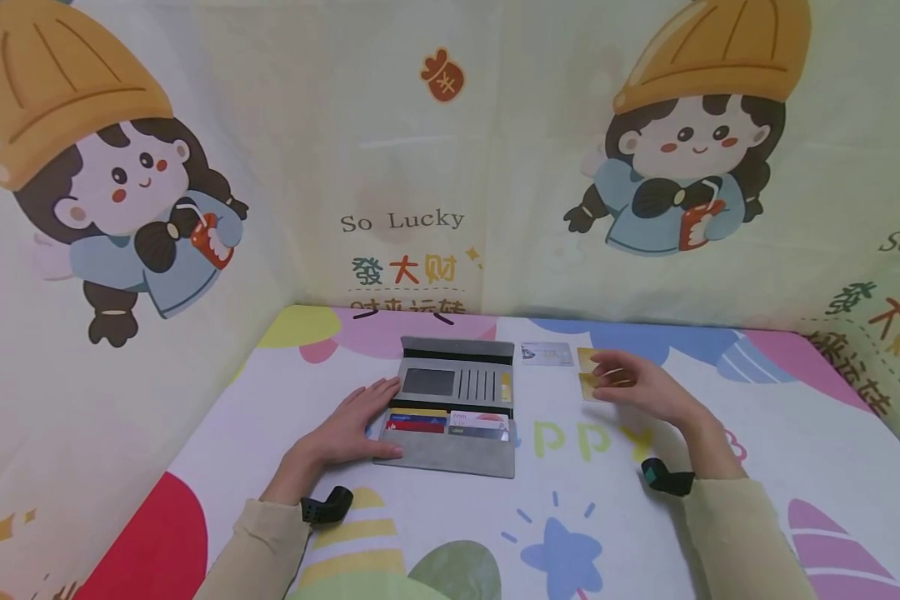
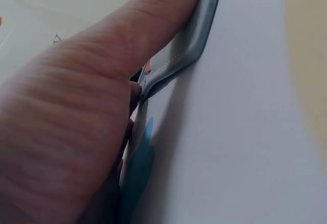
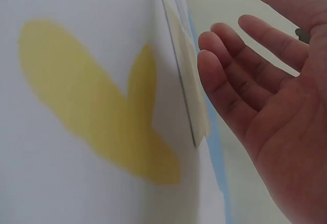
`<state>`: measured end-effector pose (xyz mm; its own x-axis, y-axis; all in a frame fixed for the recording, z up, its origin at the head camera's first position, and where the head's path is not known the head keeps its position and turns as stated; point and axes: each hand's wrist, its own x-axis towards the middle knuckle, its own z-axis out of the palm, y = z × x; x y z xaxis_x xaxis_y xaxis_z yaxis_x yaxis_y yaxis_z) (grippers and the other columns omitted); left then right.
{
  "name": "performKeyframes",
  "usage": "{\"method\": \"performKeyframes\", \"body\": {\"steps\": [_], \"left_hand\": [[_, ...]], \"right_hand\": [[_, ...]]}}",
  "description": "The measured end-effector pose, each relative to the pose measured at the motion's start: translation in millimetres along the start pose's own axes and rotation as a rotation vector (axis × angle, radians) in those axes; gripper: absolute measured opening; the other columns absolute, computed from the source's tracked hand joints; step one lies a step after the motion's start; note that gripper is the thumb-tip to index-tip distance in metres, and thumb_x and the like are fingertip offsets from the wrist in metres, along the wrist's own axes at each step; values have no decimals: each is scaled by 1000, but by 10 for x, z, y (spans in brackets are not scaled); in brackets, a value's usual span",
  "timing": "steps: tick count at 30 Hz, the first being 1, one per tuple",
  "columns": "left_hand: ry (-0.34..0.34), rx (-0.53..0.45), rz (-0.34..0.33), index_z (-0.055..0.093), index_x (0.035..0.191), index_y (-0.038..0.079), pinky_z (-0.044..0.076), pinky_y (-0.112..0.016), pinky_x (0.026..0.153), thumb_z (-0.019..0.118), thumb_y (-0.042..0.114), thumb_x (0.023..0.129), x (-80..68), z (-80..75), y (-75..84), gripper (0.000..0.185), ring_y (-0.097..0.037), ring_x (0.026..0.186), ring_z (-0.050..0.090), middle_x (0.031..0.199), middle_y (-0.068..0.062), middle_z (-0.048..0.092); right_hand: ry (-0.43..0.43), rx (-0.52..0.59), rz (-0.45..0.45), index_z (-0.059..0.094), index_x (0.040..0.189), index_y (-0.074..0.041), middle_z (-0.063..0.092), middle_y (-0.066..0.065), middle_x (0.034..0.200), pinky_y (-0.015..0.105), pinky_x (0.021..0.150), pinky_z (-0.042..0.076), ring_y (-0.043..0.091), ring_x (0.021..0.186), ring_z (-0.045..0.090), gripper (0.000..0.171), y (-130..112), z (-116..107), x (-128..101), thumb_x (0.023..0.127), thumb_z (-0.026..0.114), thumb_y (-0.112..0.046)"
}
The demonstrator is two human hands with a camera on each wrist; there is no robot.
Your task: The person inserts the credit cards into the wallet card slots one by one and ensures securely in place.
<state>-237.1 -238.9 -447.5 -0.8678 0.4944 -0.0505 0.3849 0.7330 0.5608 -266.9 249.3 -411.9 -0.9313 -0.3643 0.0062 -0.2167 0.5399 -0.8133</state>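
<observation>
An open grey wallet [image 1: 453, 408] lies flat on the table, with coloured cards [image 1: 450, 421] in its lower slots. My left hand [image 1: 356, 425] rests flat on the wallet's left edge. In the left wrist view the left hand [image 2: 76, 121] has its thumb pressed on the wallet's grey rim [image 2: 204, 35]. My right hand [image 1: 633, 383] hovers over two gold cards [image 1: 587, 372] lying right of the wallet. In the right wrist view the right hand [image 3: 255, 81] has relaxed, straight fingers, just off a pale gold card [image 3: 190, 75], and holds nothing.
A grey-white card [image 1: 547, 354] lies on the table between the wallet and the gold cards. The table carries a pastel printed cloth [image 1: 570, 517]. Cartoon-printed fabric walls [image 1: 450, 150] close in the back and both sides.
</observation>
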Motion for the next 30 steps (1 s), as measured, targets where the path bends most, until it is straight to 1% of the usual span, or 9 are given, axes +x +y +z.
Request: {"method": "performKeyframes", "body": {"steps": [7, 14, 16, 19, 21, 23, 26, 30], "left_hand": [[6, 4, 11, 31, 159, 8, 6, -53, 122, 79, 56, 78, 15, 7, 1, 106, -31, 153, 12, 166, -7, 25], [8, 0, 12, 31, 158, 7, 6, -53, 122, 79, 55, 78, 6, 8, 6, 105, -31, 153, 13, 165, -8, 25], [10, 1, 12, 31, 159, 7, 6, -53, 122, 79, 55, 78, 1, 6, 9, 106, -31, 153, 13, 165, -8, 25], [12, -4, 12, 31, 159, 7, 6, -54, 122, 79, 55, 78, -6, 1, 13, 106, -31, 153, 13, 165, -8, 25], [12, -9, 17, 31, 159, 7, 6, -54, 122, 79, 55, 78, -8, -2, 15, 105, -32, 153, 13, 165, -9, 25], [11, -11, 20, 31, 159, 7, 6, -54, 122, 79, 55, 78, -8, -1, 13, 105, -32, 153, 13, 165, -9, 25], [10, -9, 20, 31, 159, 7, 6, -54, 122, 79, 55, 78, -6, 4, 8, 105, -32, 153, 13, 165, -9, 25], [11, -2, 14, 32, 158, 7, 6, -54, 122, 79, 55, 78, 1, 12, 1, 105, -32, 153, 13, 165, -9, 26]], "right_hand": [[35, -56, 1, 51, 140, 5, 62, 19, 122, 23, 88, 51, 36, 112, 61, 62, 128, -80, -40, 91, 79, -22], [58, -84, 53, 47, 143, 7, 60, 22, 125, 27, 89, 51, 38, 113, 60, 67, 162, -178, -104, 91, 79, -22], [60, -100, 53, 47, 142, 7, 60, 22, 125, 31, 91, 51, 39, 113, 60, 67, 181, -194, -112, 91, 79, -23], [63, -114, 49, 47, 141, 9, 60, 23, 124, 42, 95, 50, 40, 113, 60, 67, 228, -213, -118, 91, 79, -23], [68, -118, 66, 48, 142, 7, 60, 23, 125, 50, 98, 49, 40, 115, 59, 68, 259, -225, -121, 90, 79, -24], [69, -118, 82, 47, 142, 7, 58, 24, 127, 55, 101, 47, 42, 117, 57, 69, 292, -237, -129, 90, 79, -25], [74, -125, 117, 47, 143, 6, 57, 25, 130, 59, 103, 44, 43, 120, 54, 72, 330, -250, -143, 89, 80, -28], [76, -135, 148, 46, 144, 5, 55, 26, 132, 61, 103, 42, 43, 120, 51, 74, 350, -254, -152, 88, 80, -30]]}}
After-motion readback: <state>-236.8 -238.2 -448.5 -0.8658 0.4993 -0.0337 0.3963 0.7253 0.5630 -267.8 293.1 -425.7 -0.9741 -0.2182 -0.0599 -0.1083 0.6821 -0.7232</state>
